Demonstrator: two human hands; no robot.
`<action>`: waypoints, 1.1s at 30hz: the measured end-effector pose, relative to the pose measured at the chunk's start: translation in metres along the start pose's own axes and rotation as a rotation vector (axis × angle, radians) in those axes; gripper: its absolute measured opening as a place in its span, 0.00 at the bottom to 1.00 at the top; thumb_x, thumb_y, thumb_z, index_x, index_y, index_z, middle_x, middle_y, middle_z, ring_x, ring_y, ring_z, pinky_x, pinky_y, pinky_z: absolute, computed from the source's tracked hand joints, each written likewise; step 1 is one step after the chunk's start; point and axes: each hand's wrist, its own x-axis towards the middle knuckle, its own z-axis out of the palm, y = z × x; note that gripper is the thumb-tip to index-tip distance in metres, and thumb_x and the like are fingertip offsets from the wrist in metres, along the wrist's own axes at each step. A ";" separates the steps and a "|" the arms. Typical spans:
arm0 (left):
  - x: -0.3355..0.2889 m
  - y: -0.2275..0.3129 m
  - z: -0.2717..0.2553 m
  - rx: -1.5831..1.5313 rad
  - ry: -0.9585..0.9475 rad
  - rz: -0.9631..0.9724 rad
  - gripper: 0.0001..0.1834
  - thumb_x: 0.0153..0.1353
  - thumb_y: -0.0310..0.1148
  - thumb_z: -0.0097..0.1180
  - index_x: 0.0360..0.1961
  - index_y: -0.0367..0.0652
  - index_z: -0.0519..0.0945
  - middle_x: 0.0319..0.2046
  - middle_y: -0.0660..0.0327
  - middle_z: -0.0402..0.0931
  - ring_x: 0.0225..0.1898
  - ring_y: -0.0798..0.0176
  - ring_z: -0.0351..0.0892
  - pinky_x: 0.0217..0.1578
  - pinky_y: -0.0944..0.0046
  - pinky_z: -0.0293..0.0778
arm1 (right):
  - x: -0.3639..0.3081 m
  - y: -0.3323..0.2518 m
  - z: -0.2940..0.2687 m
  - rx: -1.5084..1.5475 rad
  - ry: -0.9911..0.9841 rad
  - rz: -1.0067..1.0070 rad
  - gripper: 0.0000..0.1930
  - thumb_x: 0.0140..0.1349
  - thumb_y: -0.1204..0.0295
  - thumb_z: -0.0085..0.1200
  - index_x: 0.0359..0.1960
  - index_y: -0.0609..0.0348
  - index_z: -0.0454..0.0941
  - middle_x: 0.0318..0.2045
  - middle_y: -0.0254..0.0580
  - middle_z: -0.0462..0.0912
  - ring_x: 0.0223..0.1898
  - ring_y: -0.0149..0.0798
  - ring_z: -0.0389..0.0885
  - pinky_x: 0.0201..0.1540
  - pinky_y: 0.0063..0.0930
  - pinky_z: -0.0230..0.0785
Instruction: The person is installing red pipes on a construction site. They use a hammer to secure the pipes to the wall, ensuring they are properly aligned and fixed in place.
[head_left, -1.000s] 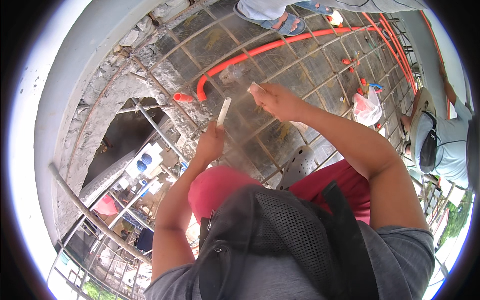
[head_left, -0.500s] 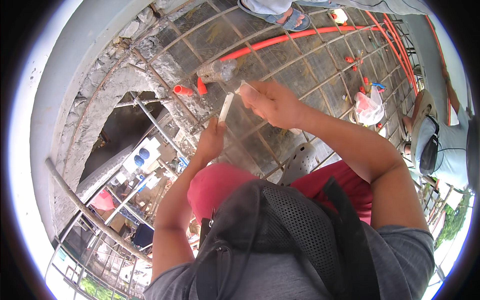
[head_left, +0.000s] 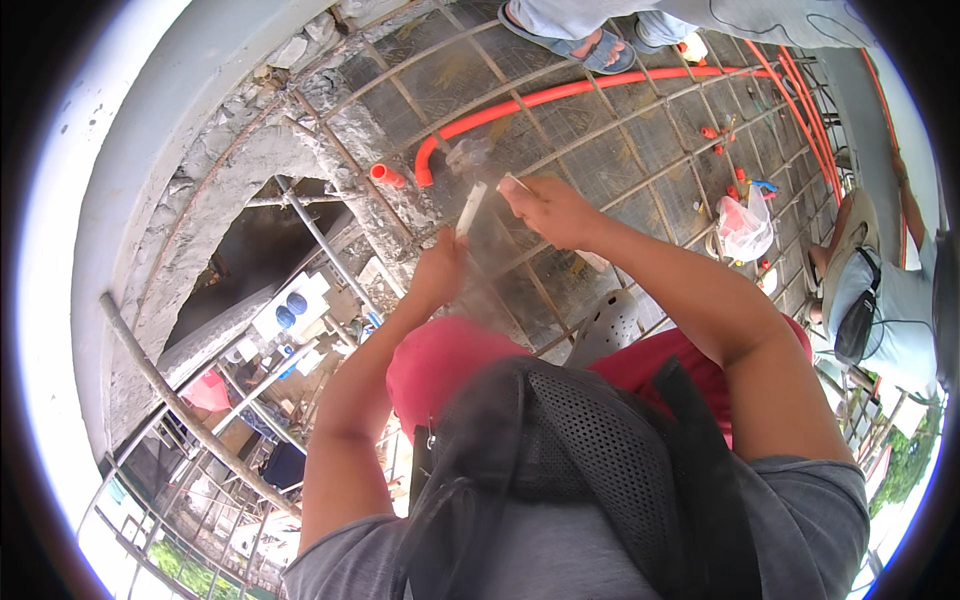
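Observation:
My left hand (head_left: pixel 440 265) is closed round the lower part of a slim white tube (head_left: pixel 471 209), which tilts up and to the right. My right hand (head_left: pixel 550 210) is pinched on a small whitish piece (head_left: pixel 512 185), largely covered by the fingers. A narrow gap separates this piece from the tube's upper end. Just beyond the tube is a clear, blurred object (head_left: pixel 468 155), perhaps a plastic bottle. A pale haze softens the area between my hands and knee.
Rebar grid (head_left: pixel 625 185) covers the dark deck. A long orange conduit (head_left: pixel 560 93) crosses it, near a short orange pipe piece (head_left: pixel 387 176). A broken opening (head_left: pixel 255 250) lies left. Another person's sandalled foot (head_left: pixel 600 50) stands ahead; a plastic bag (head_left: pixel 745 228) and a person (head_left: pixel 880 300) are right.
The whole view has shifted slightly. The clear object has moved right, off the orange conduit's end, which now shows. Both hands keep their holds, with the tube and small piece still apart.

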 end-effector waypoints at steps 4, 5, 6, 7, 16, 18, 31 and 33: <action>-0.001 0.005 -0.001 0.015 -0.003 -0.038 0.18 0.83 0.46 0.43 0.55 0.40 0.68 0.34 0.29 0.82 0.41 0.18 0.82 0.44 0.27 0.72 | -0.008 0.008 0.009 -0.027 -0.027 0.105 0.37 0.79 0.32 0.41 0.29 0.55 0.71 0.19 0.30 0.68 0.17 0.30 0.67 0.21 0.35 0.64; -0.003 0.009 -0.003 0.023 -0.021 -0.063 0.19 0.83 0.46 0.43 0.56 0.40 0.68 0.35 0.29 0.82 0.41 0.18 0.81 0.44 0.27 0.72 | -0.011 0.008 0.010 -0.051 -0.092 0.206 0.36 0.79 0.32 0.41 0.29 0.55 0.71 0.19 0.30 0.68 0.16 0.30 0.66 0.21 0.33 0.63; -0.004 0.014 -0.008 0.020 -0.018 -0.045 0.19 0.82 0.46 0.46 0.58 0.40 0.68 0.36 0.29 0.83 0.41 0.20 0.83 0.44 0.28 0.74 | -0.013 0.008 0.011 -0.119 -0.125 0.376 0.36 0.79 0.32 0.41 0.29 0.55 0.71 0.19 0.29 0.67 0.16 0.29 0.64 0.20 0.32 0.62; -0.007 0.019 -0.014 0.025 -0.029 -0.050 0.20 0.81 0.45 0.48 0.60 0.40 0.68 0.38 0.29 0.84 0.41 0.22 0.85 0.43 0.29 0.77 | -0.016 0.006 0.011 -0.045 -0.133 0.323 0.36 0.79 0.32 0.41 0.29 0.54 0.71 0.18 0.29 0.67 0.16 0.29 0.64 0.20 0.31 0.62; -0.047 0.006 -0.123 -0.309 0.105 0.003 0.16 0.82 0.44 0.55 0.50 0.39 0.83 0.33 0.65 0.79 0.30 0.73 0.77 0.28 0.69 0.72 | -0.010 -0.042 -0.018 0.078 -0.277 0.214 0.32 0.80 0.36 0.42 0.37 0.55 0.76 0.20 0.28 0.70 0.21 0.30 0.67 0.25 0.30 0.63; -0.045 -0.002 -0.135 -0.523 -0.055 -0.118 0.18 0.82 0.45 0.55 0.49 0.40 0.83 0.32 0.67 0.77 0.29 0.74 0.75 0.28 0.71 0.71 | -0.011 -0.048 -0.013 0.191 -0.355 0.238 0.32 0.80 0.36 0.42 0.36 0.54 0.75 0.19 0.26 0.69 0.21 0.28 0.67 0.25 0.30 0.63; 0.009 -0.036 -0.151 -0.135 -0.090 -0.349 0.24 0.82 0.52 0.52 0.47 0.38 0.80 0.24 0.61 0.80 0.17 0.68 0.75 0.20 0.62 0.74 | 0.012 -0.036 0.012 0.513 -0.233 0.281 0.32 0.81 0.36 0.41 0.35 0.53 0.73 0.21 0.27 0.69 0.16 0.28 0.67 0.20 0.30 0.63; 0.017 -0.035 -0.142 -0.089 -0.054 -0.365 0.23 0.82 0.51 0.51 0.46 0.38 0.79 0.23 0.59 0.81 0.17 0.66 0.77 0.19 0.61 0.74 | 0.014 -0.038 0.019 0.485 -0.182 0.337 0.32 0.81 0.36 0.40 0.35 0.54 0.72 0.21 0.29 0.69 0.16 0.29 0.67 0.19 0.32 0.63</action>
